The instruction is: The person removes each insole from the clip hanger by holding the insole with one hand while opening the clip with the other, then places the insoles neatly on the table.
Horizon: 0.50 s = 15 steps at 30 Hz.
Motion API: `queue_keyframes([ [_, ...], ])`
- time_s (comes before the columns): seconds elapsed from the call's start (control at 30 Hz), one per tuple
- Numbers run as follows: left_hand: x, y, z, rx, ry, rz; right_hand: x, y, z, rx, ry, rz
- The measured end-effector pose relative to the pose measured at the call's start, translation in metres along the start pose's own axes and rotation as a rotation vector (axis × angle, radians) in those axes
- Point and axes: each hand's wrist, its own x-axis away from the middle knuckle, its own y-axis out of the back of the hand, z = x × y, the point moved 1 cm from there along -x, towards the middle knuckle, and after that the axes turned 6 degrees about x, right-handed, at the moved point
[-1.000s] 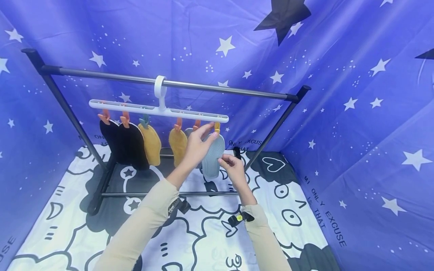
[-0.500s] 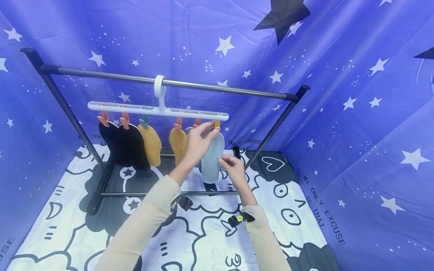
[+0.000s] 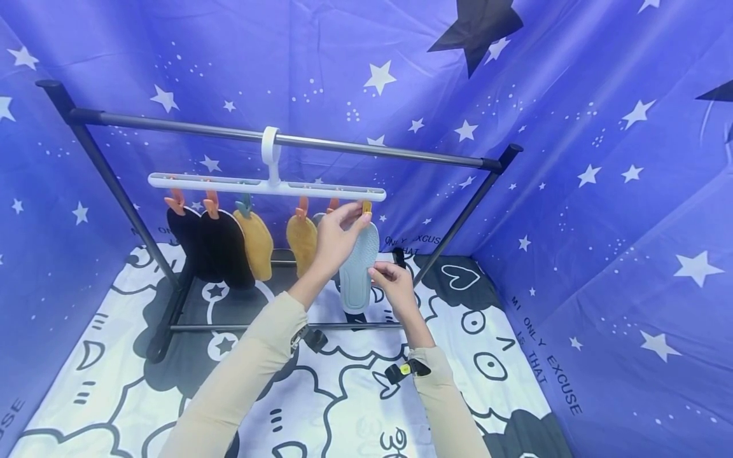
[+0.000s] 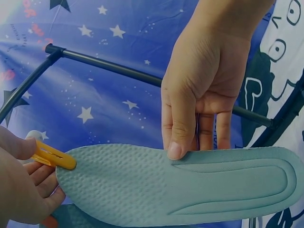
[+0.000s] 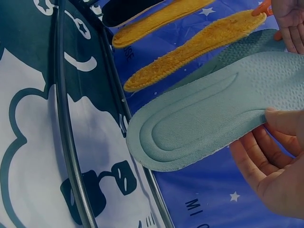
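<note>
The left hand [image 3: 333, 240] pinches the yellow clip [image 3: 367, 207] at the top of the blue-grey insole [image 3: 356, 280]; the right hand [image 3: 396, 286] grips its right edge. It is below the right end of the white hanger [image 3: 269, 186] on the dark rack [image 3: 372, 150]. The left hand partly blocks another blue-grey insole [image 5: 247, 47] behind; mustard insoles [image 3: 258, 247] and black insoles [image 3: 226, 249] hang farther left.

Dimpled grey-blue insole [image 3: 356, 272], four o'clock from the white hanger [image 3: 273, 186]; yellow clip [image 4: 56, 155]; white-starred violet-blue curtain [image 3: 572, 248]; half-hidden rear insole [image 5: 251, 46], seemingly grey-blue.
</note>
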Motion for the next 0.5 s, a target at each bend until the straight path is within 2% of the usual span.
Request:
queue_keyframes([
  [0.23,0.0003,-0.0002,-0.0004,0.002,0.004,-0.008,0.0005,0.0013,0.0005,-0.022,-0.003,0.000],
  [0.5,-0.0003,0.0003,-0.0024,0.009,0.033,0.023,0.0016,0.0046,0.0046,-0.041,-0.049,0.027],
])
